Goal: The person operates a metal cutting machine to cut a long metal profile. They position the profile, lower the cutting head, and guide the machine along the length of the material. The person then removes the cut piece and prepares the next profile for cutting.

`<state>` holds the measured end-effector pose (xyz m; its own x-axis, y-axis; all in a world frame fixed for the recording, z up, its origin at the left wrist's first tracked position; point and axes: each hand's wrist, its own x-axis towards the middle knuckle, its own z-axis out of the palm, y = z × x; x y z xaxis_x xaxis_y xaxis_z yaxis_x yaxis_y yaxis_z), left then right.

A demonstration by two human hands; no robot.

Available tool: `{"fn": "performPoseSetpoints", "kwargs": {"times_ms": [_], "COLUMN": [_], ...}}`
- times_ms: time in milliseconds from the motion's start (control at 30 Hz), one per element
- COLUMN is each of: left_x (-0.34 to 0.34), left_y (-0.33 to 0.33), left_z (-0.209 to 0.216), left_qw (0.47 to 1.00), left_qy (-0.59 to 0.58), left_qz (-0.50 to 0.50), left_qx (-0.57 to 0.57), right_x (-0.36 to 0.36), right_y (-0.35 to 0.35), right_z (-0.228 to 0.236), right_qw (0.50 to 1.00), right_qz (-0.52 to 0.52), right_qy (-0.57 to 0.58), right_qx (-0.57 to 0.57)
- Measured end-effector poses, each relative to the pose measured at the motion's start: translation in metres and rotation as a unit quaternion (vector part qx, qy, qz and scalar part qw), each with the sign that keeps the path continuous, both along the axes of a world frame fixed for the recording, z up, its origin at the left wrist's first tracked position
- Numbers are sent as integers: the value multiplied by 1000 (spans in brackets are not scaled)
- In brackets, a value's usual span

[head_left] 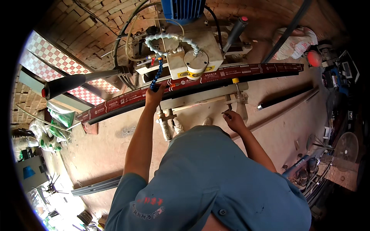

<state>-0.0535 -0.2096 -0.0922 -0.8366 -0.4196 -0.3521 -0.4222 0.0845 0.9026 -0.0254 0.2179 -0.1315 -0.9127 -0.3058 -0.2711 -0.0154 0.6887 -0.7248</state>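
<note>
My left hand (153, 97) is closed round the lower end of a blue segmented coolant hose (158, 71), just above a long profile. An orange tip (171, 85) shows beside its fingers. That maroon-filmed profile (133, 97) with a dark lower edge lies across the machine bed under the grey machine head (194, 63). Lower right, my right hand (234, 121) has its fingers pinched at the small dark handle of a screw clamp (228, 107), in front of the profile. A second clamp (166, 115) stands on the left; a yellow-capped clamp pad (235, 81) meets the profile's near side.
A black lever (73, 82) juts out left, and a grey lever (236, 32) rises on the right. The blue motor (183, 10) tops the machine. A dark bar (285, 97) lies on the floor, right; stacked profiles (96, 186) lie lower left. A fan (346, 147) stands far right.
</note>
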Motion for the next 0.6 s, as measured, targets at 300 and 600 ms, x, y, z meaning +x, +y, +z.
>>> {"fn": "performPoseSetpoints", "kwargs": {"times_ms": [300, 600], "left_x": [1, -1], "left_y": [-8, -15], "left_z": [-20, -26], "left_qw": [998, 999], "left_qy": [54, 25], "left_qz": [10, 5], "left_qx": [-42, -22], "right_x": [-12, -10], "right_y": [10, 18], "right_z": [-5, -2], "right_qw": [1000, 999], "right_qz": [22, 30], "right_qy": [4, 12], "right_qx": [-5, -21]}}
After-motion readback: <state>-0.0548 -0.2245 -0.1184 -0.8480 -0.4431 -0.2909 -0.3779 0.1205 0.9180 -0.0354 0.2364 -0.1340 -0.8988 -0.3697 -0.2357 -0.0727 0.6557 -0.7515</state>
